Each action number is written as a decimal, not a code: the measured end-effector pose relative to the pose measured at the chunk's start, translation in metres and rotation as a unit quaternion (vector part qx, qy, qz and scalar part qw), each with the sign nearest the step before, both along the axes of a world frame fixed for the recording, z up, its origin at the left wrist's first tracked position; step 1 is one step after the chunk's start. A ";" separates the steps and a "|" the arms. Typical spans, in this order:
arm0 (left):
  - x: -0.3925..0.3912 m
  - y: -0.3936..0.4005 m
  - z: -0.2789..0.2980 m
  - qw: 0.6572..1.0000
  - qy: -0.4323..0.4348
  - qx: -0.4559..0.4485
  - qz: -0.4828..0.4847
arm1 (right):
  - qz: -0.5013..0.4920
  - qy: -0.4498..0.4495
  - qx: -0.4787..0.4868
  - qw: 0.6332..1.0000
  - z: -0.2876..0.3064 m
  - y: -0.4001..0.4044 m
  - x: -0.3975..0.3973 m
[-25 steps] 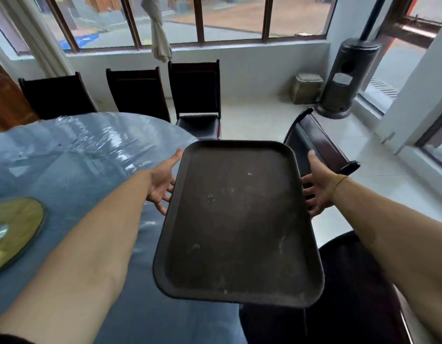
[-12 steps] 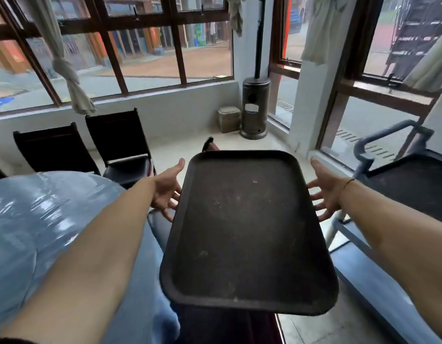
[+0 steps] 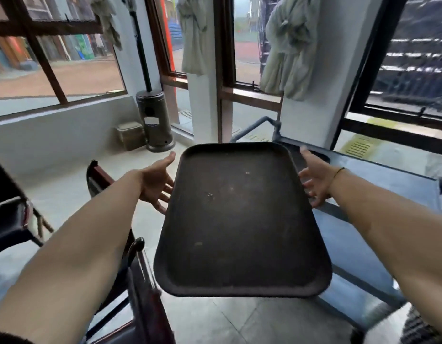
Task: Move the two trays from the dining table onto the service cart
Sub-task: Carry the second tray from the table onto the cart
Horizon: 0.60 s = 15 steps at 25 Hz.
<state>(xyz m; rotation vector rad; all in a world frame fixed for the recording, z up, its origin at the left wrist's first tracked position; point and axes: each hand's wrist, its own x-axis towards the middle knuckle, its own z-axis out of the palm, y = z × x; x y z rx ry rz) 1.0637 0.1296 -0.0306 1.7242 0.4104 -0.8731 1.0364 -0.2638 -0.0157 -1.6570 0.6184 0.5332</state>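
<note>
While both arms reach forward from the lower corners of the frame, a dark chair (image 3: 14, 219) sits at the far left edge and a second chair (image 3: 140, 269) with a reddish-brown frame stands in the lower left, partly under the left forearm. Just right of that, at left of centre, the left hand (image 3: 156, 184) lies against the left long edge of the tray (image 3: 239, 219), thumb stretched up along the rim and the fingers (image 3: 162, 207) spread and slightly bent, their tips passing below the tray's edge, so it carries the tray from the side and beneath rather than clenching it. Behind it, in the upper middle-left, a grey patio heater (image 3: 154, 120) stands on the floor beside a small box (image 3: 130, 135) near the windows. At the centre, the dark, rectangular tray is held in the air, roughly level, its surface scuffed and bare, its far right corner over the near end of the service cart (image 3: 363, 244). Right of centre, the right hand (image 3: 316, 180) meets the tray's right long edge the same way, thumb up, fingers (image 3: 311, 194) splayed and reaching under the rim. The blue-grey cart fills the right side of the frame, its handle (image 3: 259, 125) showing beyond the tray.
</note>
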 end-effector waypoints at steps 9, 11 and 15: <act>0.054 -0.168 0.007 0.988 -0.034 -0.026 -0.147 | -0.147 -0.027 -0.055 0.987 0.019 -0.147 -0.050; 0.060 -0.195 0.003 0.984 -0.041 -0.031 -0.169 | -0.171 -0.028 -0.063 0.983 0.022 -0.170 -0.057; 0.084 -0.247 0.000 0.978 -0.042 -0.031 -0.203 | -0.211 -0.031 -0.058 0.975 0.021 -0.211 -0.065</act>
